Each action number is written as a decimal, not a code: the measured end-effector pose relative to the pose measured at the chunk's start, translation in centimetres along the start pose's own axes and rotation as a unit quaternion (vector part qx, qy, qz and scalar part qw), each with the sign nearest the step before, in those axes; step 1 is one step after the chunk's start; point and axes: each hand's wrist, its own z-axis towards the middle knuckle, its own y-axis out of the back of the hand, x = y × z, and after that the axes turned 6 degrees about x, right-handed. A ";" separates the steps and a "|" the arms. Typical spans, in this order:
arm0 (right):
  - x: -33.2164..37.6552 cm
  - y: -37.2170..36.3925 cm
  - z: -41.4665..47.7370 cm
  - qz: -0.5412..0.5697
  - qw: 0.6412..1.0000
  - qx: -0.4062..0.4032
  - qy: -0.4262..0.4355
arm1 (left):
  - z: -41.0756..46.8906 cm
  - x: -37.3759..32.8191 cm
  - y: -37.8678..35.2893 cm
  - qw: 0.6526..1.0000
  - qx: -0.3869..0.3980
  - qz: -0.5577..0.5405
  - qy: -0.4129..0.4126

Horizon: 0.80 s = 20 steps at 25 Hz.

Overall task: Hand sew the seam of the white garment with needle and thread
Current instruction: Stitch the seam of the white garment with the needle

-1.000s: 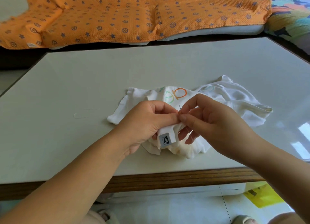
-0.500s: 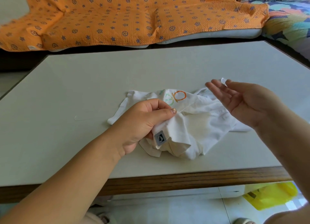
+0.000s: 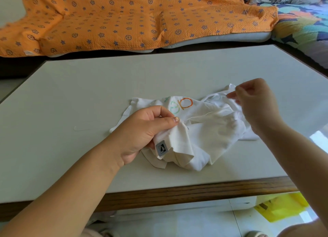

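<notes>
The white garment (image 3: 209,135) lies crumpled on the table (image 3: 71,98), with orange and green print on top and a grey label at its near fold. My left hand (image 3: 142,134) grips a fold of it, thumb pressed on the seam edge. A white thread (image 3: 200,115) runs from that seam up and right toward my right hand (image 3: 257,107). That hand is raised over the garment's right side, its fingertips pinched together on the needle end of the thread. The needle itself is too thin to make out.
A short loose thread (image 3: 81,129) lies on the table left of the garment. An orange patterned blanket (image 3: 124,18) covers the couch behind, with a colourful quilt (image 3: 301,27) at the right. A yellow bag (image 3: 282,208) sits on the floor below the table's wooden front edge (image 3: 177,192).
My right hand left the seam beside my left thumb and swung up and right, drawing the thread out; its fingers have since curled into a pinch. My left hand kept its grip.
</notes>
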 end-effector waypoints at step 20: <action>3.6 -0.6 -7.8 0.118 0.938 0.322 0.059 | 0.1 -0.3 0.9 0.999 -0.027 0.028 -0.029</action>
